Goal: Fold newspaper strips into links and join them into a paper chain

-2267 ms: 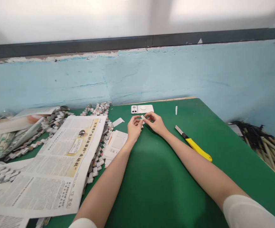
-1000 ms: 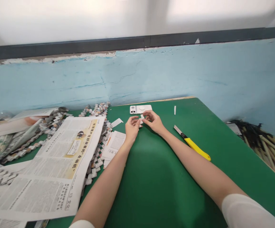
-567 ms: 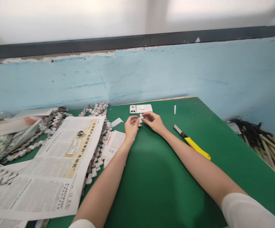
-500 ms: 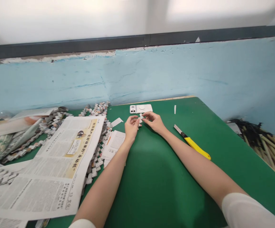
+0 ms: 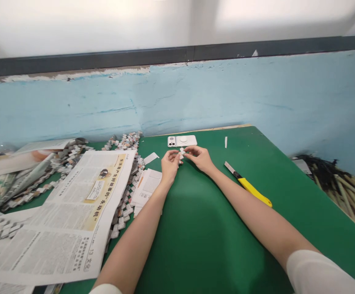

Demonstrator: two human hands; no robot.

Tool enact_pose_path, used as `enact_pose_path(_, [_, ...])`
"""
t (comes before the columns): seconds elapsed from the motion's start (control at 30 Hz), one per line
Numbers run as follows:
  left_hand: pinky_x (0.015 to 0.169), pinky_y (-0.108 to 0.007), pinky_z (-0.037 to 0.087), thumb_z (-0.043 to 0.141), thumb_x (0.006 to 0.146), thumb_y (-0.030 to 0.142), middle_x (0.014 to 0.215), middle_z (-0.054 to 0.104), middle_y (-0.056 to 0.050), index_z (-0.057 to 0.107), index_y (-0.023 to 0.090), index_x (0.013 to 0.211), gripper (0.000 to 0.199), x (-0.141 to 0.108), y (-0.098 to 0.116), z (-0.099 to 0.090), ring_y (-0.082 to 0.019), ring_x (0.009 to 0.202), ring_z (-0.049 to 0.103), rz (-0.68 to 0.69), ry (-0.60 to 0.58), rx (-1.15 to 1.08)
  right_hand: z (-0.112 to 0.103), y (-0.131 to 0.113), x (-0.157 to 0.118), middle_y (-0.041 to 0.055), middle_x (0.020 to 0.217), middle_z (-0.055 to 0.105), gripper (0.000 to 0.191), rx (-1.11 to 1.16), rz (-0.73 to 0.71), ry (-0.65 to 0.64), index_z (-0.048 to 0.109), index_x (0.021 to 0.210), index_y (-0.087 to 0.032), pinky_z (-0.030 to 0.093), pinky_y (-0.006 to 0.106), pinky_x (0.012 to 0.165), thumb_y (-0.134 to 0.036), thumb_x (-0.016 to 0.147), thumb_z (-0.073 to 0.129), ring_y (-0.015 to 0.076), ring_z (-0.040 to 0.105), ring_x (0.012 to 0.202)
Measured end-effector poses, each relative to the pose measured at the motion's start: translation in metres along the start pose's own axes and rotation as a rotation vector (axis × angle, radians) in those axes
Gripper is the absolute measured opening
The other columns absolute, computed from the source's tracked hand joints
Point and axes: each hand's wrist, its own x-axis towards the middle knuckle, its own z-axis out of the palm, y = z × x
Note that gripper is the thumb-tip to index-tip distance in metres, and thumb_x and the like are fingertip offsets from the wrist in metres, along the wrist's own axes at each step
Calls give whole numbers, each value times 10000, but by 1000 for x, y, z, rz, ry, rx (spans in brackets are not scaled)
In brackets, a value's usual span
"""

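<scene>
Between my two hands is a small folded paper chain [image 5: 181, 153], white and zigzag, partly hidden by fingers. My left hand [image 5: 170, 164] is closed on its lower part, thumb and fingers pinching it. From the right, my right hand [image 5: 201, 158] pinches the upper end with thumb and forefinger. Just beyond the hands a white phone [image 5: 182, 141] lies face down. Near my left wrist are cut newspaper pieces [image 5: 148, 185] and a loose white paper strip [image 5: 151, 157].
A yellow-handled utility knife [image 5: 253, 190] lies by my right forearm, its blade out. A thin paper strip [image 5: 226, 142] rests farther back. Newspaper sheets [image 5: 73, 212] cover long folded paper chains [image 5: 125, 208] at left. Sticks [image 5: 349, 192] are piled beyond the green table's [image 5: 195, 245] right edge.
Both hands stay in nearly the same place. The upper end of the paper chain has shifted slightly between the fingers.
</scene>
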Motion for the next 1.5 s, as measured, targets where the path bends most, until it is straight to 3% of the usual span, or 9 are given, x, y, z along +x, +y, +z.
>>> enact_pose_path(0.43, [426, -197, 375, 809, 755, 488, 803, 703, -46, 638, 170, 988, 430, -1, 4, 3, -130, 576, 639, -8, -3, 29, 2, -3, -1, 58, 1036, 691, 402, 73, -4, -58, 651, 1085, -213, 509, 309, 714, -495, 828, 779, 161, 614, 777])
enact_pose_path(0.57, [447, -207, 403, 791, 787, 478, 811, 707, -43, 671, 172, 1006, 395, -5, 7, 6, -116, 561, 600, 31, -65, 104, 1, -1, 0, 33, 905, 679, 421, 120, 61, -75, 622, 1124, -217, 513, 306, 711, -528, 863, 730, 172, 628, 769])
enact_pose_path(0.7, [526, -226, 445, 780, 813, 427, 822, 731, -53, 713, 168, 959, 305, -8, 8, 8, -106, 559, 574, 78, -141, 216, -1, 1, 1, 16, 809, 661, 376, 56, 83, -72, 648, 1002, -210, 498, 300, 683, -565, 883, 681, 173, 604, 723])
enact_pose_path(0.9, [573, -250, 453, 754, 820, 343, 791, 731, -49, 735, 170, 930, 205, -7, 6, 7, -119, 563, 572, 81, -160, 275, -2, 1, 2, 6, 688, 628, 379, -79, 59, -54, 673, 788, -194, 438, 288, 622, -558, 893, 652, 159, 531, 643])
enact_pose_path(1.17, [568, -250, 443, 752, 810, 344, 741, 710, -38, 731, 169, 928, 211, -6, 3, 7, -124, 565, 571, 68, -173, 260, -3, 3, 4, 5, 621, 622, 395, -56, 77, -6, 711, 720, -176, 404, 285, 572, -553, 837, 709, 146, 503, 578])
enact_pose_path(1.5, [543, -250, 419, 797, 765, 357, 647, 662, -22, 732, 165, 821, 211, -3, 1, 8, -121, 541, 523, 39, -163, 230, -7, 9, 5, 47, 702, 724, 379, -30, 88, 0, 768, 753, -177, 463, 312, 602, -552, 803, 750, 179, 597, 619])
